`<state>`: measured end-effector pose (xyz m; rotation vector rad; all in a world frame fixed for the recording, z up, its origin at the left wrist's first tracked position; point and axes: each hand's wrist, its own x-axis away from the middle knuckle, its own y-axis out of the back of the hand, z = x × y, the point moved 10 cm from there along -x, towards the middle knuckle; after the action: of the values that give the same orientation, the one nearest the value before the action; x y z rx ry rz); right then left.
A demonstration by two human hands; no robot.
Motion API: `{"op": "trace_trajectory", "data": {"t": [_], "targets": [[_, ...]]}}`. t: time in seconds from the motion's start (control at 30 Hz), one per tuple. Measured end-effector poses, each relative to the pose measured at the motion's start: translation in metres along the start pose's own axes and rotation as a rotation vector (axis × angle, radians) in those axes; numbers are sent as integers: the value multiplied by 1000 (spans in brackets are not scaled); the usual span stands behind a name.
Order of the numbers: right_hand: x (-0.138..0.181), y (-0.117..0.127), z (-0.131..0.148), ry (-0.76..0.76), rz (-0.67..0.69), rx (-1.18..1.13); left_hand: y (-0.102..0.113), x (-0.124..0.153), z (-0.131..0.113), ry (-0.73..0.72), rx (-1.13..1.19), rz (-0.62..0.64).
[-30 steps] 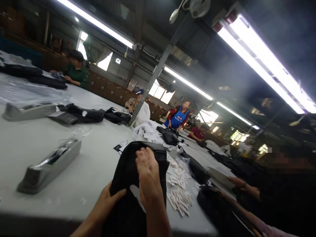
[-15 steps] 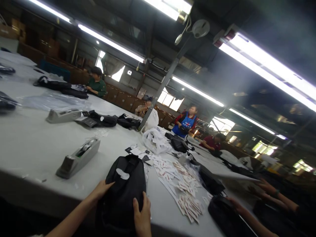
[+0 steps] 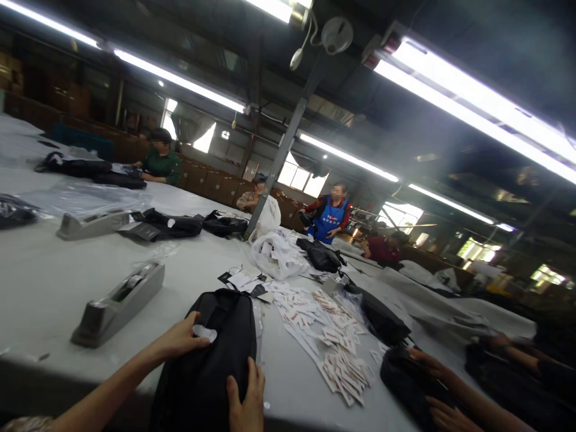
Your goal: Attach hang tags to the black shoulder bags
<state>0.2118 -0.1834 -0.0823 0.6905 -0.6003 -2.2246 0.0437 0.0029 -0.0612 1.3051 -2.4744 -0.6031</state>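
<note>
A black bag (image 3: 225, 372) rests at the table's front edge, its top pointing away from me. My left hand (image 3: 182, 339) grips its left side, with thumb and fingertips by a small white patch (image 3: 206, 333) on the front. Whether the fingers pinch the patch itself I cannot tell. Wrapped round the right edge of the bag is my right hand (image 3: 248, 396), thumb on the front. Black and white hang tags (image 3: 245, 279) lie just beyond the bag's top. Many small white packets (image 3: 342, 360) are spread to its right.
A grey tape dispenser (image 3: 119, 306) stands to the left, another tape dispenser (image 3: 92, 225) behind it. A white plastic bag (image 3: 276, 255) sits near a metal post (image 3: 281, 162). At right, a co-worker's hands (image 3: 432, 366) handle a black bag (image 3: 400, 378). Other people work across the table.
My left hand has shifted up the bag's left side to the white patch. The bag has moved slightly left and nearer in view. The view has turned a little.
</note>
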Motion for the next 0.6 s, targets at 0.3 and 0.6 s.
{"op": "trace_trajectory", "data": {"t": [0.3,0.6], "targets": [[7,-6,-3,-7,-26,44,-14,35,0,31,195,-47],[-10,18,-25,-79,73,-211,-65,55,17,220,651,-53]]}}
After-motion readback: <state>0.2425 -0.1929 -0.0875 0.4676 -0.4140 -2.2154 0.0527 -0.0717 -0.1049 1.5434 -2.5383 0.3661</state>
